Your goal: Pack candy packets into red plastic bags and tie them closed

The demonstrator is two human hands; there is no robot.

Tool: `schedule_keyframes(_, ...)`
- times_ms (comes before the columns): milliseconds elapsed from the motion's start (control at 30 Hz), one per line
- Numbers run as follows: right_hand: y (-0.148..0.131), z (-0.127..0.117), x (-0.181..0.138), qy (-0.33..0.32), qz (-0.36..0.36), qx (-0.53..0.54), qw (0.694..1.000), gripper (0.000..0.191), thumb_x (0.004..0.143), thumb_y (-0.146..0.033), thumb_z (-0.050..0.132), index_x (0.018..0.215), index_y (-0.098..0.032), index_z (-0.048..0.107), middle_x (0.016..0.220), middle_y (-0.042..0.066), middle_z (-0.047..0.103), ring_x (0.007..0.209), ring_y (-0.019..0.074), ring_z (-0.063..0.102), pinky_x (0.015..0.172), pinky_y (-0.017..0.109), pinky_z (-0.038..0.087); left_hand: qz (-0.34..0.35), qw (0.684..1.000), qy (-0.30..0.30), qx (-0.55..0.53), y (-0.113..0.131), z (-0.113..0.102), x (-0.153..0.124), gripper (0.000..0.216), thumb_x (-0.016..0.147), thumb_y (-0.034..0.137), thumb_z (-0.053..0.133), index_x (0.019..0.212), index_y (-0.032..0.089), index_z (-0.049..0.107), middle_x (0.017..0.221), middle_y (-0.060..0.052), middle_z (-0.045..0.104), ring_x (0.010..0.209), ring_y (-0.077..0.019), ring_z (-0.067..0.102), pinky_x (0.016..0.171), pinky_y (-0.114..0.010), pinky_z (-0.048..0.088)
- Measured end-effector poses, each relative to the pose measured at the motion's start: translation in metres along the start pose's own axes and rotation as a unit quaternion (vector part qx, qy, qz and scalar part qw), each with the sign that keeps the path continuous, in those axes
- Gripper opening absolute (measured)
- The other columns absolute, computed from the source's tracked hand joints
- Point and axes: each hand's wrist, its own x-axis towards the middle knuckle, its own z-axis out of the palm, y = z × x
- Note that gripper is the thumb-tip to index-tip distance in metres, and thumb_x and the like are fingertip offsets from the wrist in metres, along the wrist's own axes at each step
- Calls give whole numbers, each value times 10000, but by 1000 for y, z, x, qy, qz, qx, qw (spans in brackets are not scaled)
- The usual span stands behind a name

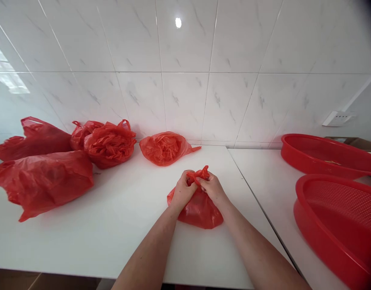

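Between both hands' fingers [194, 182], the red bag's [200, 209] gathered top.

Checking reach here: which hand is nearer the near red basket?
Right. The right hand grips the bag top on the side toward the basket; the left hand grips it just beyond, farther away.

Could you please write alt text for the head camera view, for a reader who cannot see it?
Two bare hands, the left hand and right hand, grip the twisted top of a small red plastic bag on a white counter. Four more red bags lie behind and to the left, two red mesh baskets sit at right, and a white tiled wall rises behind.
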Motion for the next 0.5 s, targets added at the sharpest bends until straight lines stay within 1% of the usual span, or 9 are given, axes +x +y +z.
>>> schedule_keyframes(67, 3, -3, 1, 18, 8, 6, 1000, 237, 720, -392, 656, 859, -204, 616, 566, -45, 527, 472, 98, 416, 476, 242, 334, 39, 999, -3, -3, 4, 1, -4, 518, 775, 220, 565, 1275, 270, 439, 1099, -37, 602, 930, -158, 570, 810, -308, 472)
schedule_keyframes(100, 3, -5, 1, 20, 8, 6, 1000, 238, 720, -391, 657, 864, -205, 620, 596, -36, 557, 491, 104, 445, 491, 245, 355, 58, 998, -4, -2, 6, 2, -5, 575, 778, 236, 582, 1321, 287, 398, 1192, -47, 565, 998, -165, 554, 856, -317, 462)
schedule_keyframes(133, 3, -6, 1, 19, 7, 4, 1000, 231, 719, -386, 660, 861, -208, 620, 604, -35, 566, 503, 107, 462, 501, 245, 367, 76, 997, -4, 0, 7, 2, -6, 562, 784, 259, 593, 1316, 290, 413, 1240, -50, 541, 1042, -169, 540, 889, -320, 449)
schedule_keyframes(167, 3, -7, 0, 16, 6, 0, 1000, 222, 719, -380, 661, 855, -210, 617, 587, -41, 559, 498, 106, 461, 496, 241, 364, 90, 996, 1, 6, 7, 2, -6, 480, 795, 284, 592, 1261, 278, 476, 1233, -49, 547, 1049, -170, 538, 904, -316, 438)
schedule_keyframes(233, 2, -8, -1, 5, 13, -2, 1000, 210, 735, -382, 646, 848, -212, 598, 514, -58, 517, 452, 97, 423, 451, 224, 316, 91, 995, 24, 26, 4, 2, -4, 243, 819, 320, 567, 1044, 236, 601, 1056, -32, 619, 942, -156, 566, 857, -293, 442)
schedule_keyframes(267, 1, -9, -2, -4, 18, 5, 1000, 209, 747, -389, 633, 844, -211, 584, 483, -65, 498, 423, 91, 392, 431, 219, 287, 80, 995, 37, 36, 2, 2, -2, 164, 826, 333, 553, 922, 218, 620, 926, -17, 632, 854, -146, 570, 805, -280, 446)
schedule_keyframes(333, 0, -12, -2, -33, 20, 43, 998, 202, 767, -394, 611, 833, -210, 559, 470, -67, 500, 388, 76, 340, 424, 219, 275, 45, 996, 62, 45, -3, 0, 2, 178, 829, 359, 537, 767, 201, 593, 733, 12, 590, 703, -128, 531, 691, -259, 433)
schedule_keyframes(400, 0, -15, -2, -67, 15, 102, 992, 180, 768, -370, 610, 823, -207, 556, 513, -60, 534, 387, 61, 319, 457, 222, 322, 14, 997, 70, 39, -7, -2, 5, 207, 824, 379, 534, 728, 198, 565, 680, 25, 557, 652, -121, 495, 639, -249, 410)
schedule_keyframes(500, -2, -19, -1, -108, 32, 176, 978, 207, 789, -398, 572, 787, -192, 590, 585, -36, 564, 414, 59, 337, 533, 242, 392, -11, 999, 48, 9, -8, -5, 5, 214, 838, 401, 504, 765, 203, 544, 721, 25, 563, 675, -124, 499, 652, -246, 412)
